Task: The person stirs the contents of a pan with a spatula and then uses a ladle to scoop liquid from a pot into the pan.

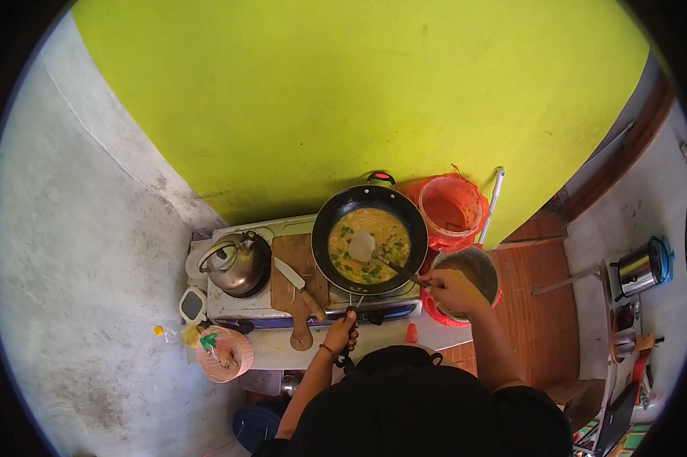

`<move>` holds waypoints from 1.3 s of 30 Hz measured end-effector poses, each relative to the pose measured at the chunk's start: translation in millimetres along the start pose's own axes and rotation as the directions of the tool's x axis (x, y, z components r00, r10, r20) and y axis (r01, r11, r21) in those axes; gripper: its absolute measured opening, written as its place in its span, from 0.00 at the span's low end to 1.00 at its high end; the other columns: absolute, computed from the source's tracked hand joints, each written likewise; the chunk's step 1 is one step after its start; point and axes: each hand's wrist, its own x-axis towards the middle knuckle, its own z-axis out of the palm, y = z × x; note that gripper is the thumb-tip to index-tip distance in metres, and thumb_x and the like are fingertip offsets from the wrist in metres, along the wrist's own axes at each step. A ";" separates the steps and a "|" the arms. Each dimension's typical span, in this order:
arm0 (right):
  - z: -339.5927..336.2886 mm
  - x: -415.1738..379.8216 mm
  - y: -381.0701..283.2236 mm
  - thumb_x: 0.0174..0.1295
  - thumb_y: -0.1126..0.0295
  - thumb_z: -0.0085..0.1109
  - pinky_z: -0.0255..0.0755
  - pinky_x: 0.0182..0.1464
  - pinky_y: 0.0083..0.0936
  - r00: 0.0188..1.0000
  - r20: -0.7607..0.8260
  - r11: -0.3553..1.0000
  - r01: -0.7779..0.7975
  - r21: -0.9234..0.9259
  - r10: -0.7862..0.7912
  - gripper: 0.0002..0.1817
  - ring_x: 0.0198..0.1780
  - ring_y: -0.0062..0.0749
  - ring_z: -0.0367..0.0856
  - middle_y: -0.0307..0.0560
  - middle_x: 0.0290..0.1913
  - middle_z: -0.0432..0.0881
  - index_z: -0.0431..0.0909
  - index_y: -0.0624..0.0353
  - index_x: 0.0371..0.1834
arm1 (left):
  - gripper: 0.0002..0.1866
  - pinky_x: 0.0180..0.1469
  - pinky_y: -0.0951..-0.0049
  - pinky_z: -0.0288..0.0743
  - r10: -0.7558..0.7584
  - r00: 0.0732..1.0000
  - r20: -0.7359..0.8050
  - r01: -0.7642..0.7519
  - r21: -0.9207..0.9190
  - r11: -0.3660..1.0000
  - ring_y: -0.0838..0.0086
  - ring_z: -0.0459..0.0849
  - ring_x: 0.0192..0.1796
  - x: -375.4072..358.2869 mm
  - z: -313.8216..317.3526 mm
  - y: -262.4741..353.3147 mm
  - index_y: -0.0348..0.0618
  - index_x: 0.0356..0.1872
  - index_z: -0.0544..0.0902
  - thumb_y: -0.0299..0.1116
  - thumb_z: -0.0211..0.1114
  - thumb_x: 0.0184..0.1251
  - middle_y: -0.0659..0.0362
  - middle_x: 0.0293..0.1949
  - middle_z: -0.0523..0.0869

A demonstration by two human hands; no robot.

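Right now the left hand [342,333] is curling its fingers around the pan handle [352,312] at six o'clock of the black pan [370,238], which is sitting on the stove [259,303]; the right hand [451,289], at four o'clock, is pinching a ladle [365,247] whose bowl is resting in the yellow soup, with a kettle [237,263] at nine o'clock
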 end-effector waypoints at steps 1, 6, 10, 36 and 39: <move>3.9 1.6 -0.2 0.53 0.72 0.54 0.68 0.29 0.24 0.998 0.034 0.998 -0.045 0.044 0.044 0.15 0.24 0.27 0.75 0.46 0.24 0.77 0.77 0.58 0.45 | 0.24 0.14 0.79 0.57 0.002 1.000 0.003 -0.002 -0.003 1.000 0.81 0.61 0.12 0.4 -0.4 -0.7 0.44 0.29 0.66 0.58 0.53 0.60 0.65 0.15 0.65; 16.5 6.5 -11.8 0.54 0.73 0.54 0.60 0.16 0.20 0.976 0.099 0.963 -0.210 0.170 0.195 0.11 0.13 0.21 0.66 0.40 0.16 0.71 0.77 0.62 0.41 | 0.24 0.15 0.79 0.57 -0.005 1.000 0.002 0.005 -0.012 1.000 0.81 0.62 0.12 2.6 -1.8 -2.7 0.44 0.29 0.67 0.58 0.53 0.59 0.65 0.15 0.65; 16.7 10.3 -14.2 0.54 0.72 0.54 0.61 0.16 0.20 0.958 0.138 0.947 -0.274 0.170 0.252 0.12 0.13 0.21 0.66 0.40 0.16 0.71 0.77 0.63 0.41 | 0.24 0.15 0.79 0.57 0.002 1.000 0.004 -0.002 -0.001 1.000 0.81 0.61 0.12 3.0 -2.1 -2.8 0.44 0.29 0.67 0.58 0.53 0.59 0.65 0.15 0.65; 24.3 11.1 -5.1 0.55 0.73 0.53 0.60 0.12 0.18 0.986 0.122 0.956 -0.141 0.256 0.112 0.12 0.10 0.21 0.68 0.42 0.15 0.74 0.75 0.63 0.42 | 0.24 0.14 0.79 0.58 0.010 1.000 -0.005 -0.010 -0.005 1.000 0.81 0.62 0.12 2.5 -1.6 -2.9 0.42 0.30 0.67 0.57 0.53 0.60 0.65 0.14 0.65; 32.0 16.2 -5.7 0.55 0.73 0.52 0.62 0.12 0.19 0.970 0.167 0.934 -0.220 0.282 0.178 0.11 0.11 0.23 0.69 0.43 0.14 0.73 0.74 0.64 0.42 | 0.24 0.14 0.79 0.59 0.007 1.000 -0.009 -0.007 -0.008 1.000 0.81 0.62 0.12 2.6 -2.2 -3.1 0.42 0.30 0.67 0.57 0.53 0.60 0.65 0.14 0.66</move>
